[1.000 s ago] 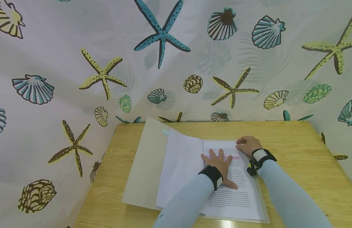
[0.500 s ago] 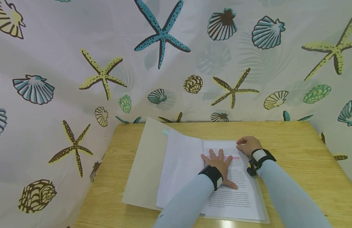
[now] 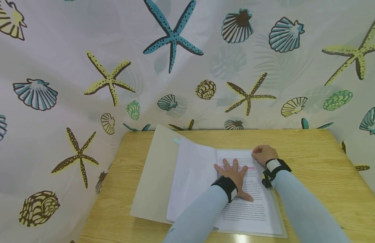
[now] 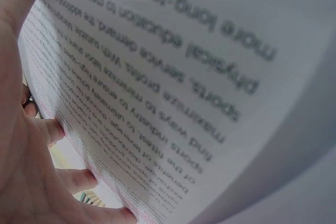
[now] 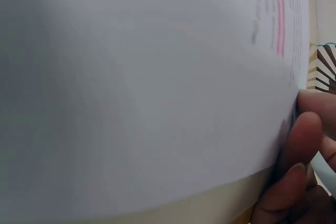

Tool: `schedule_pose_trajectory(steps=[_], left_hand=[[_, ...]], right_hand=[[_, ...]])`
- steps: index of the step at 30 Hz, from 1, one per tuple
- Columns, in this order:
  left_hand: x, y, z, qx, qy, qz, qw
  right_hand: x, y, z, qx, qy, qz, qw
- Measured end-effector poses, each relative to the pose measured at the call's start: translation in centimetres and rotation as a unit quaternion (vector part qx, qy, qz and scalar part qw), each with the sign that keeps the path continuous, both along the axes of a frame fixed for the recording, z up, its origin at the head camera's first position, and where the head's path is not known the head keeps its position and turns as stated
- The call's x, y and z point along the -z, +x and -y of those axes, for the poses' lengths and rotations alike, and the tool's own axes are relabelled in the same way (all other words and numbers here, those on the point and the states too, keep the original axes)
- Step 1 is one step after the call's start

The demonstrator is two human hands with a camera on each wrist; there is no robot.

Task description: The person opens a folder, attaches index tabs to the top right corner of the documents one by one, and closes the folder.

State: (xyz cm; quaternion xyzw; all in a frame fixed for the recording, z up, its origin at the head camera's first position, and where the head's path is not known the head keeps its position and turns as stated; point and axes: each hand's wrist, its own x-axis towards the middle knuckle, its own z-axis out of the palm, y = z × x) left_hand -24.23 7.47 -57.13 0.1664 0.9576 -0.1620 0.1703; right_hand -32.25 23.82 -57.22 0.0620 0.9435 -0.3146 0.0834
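An open cream folder [image 3: 157,189] lies on the table with a stack of white sheets in it. Its left side shows a turned-over blank sheet [image 3: 192,179]; on the right lies a printed page [image 3: 245,216] with pink highlighted lines. My left hand [image 3: 233,175] rests on this page, fingers spread and straight, covering part of the text. At the page's top right corner my right hand [image 3: 264,155] pinches the paper edge; in the right wrist view its fingers [image 5: 304,135] are curled at that edge. The left wrist view shows the left fingers [image 4: 76,179] against the print.
A wooden table [image 3: 315,162] carries the folder, and its wood shows on both sides. Behind it hangs a white curtain [image 3: 181,101] printed with starfish and shells. A small light-blue tab [image 3: 176,140] sticks out at the top of the left sheets.
My right wrist has shifted slightly left and turned a little, its fingers still at the page corner. The left hand and the folder have stayed in place.
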Motion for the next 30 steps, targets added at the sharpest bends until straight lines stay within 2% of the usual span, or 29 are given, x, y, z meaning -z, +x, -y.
schedule_pose_trajectory(steps=[9, 16, 30], left_hand=[[-0.38, 0.3, 0.0, -0.004, 0.001, 0.007, 1.0], [-0.01, 0.16, -0.03, -0.004, 0.006, 0.007, 1.0], [0.48, -0.13, -0.06, -0.002, 0.008, 0.003, 1.0]], right_hand=[[-0.21, 0.02, 0.54, 0.01, 0.025, 0.031, 0.999], [-0.15, -0.17, 0.1, -0.017, 0.032, 0.043, 0.998], [-0.68, 0.05, -0.05, -0.039, 0.014, 0.063, 0.997]])
